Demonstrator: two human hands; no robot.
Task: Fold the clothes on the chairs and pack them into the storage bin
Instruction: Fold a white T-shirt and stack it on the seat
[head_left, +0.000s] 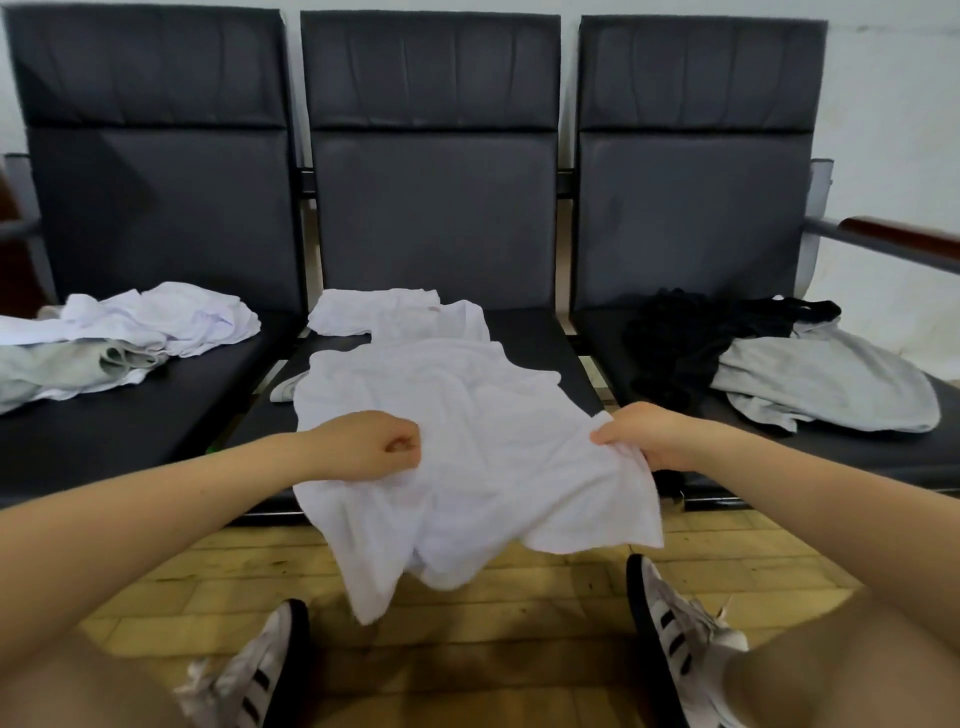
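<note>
— Where's the shirt?

— The white shirt (447, 415) lies on the middle chair (431, 208), centre of the frame. Its long axis runs from the chair's back toward the bottom of the frame, collar end far, hem end hanging over the seat's front edge above the floor (519, 597).

— And the hands?

— The left hand (371, 444) is fisted, knuckles up, bunching cloth at the shirt's left edge. The right hand (644, 434) pinches the right edge, fingers curled around the fabric. Both grip near the seat's front.

— Is it flat?

— No, wrinkled, and a sleeve sticks out to the left at the far end.

— What else is about?

— On the left chair (150, 208), a white heap (161, 317) over a pale grey piece (57, 369). On the right chair (691, 208), a black garment (691, 338) touching a grey garment (826, 384). Nothing lies on the shirt itself.

— Below?

— Two sneakers (680, 634) with dark stripes on the yellowish tiles, either side of the hanging hem. An armrest (904, 239) shows at the right edge.
</note>
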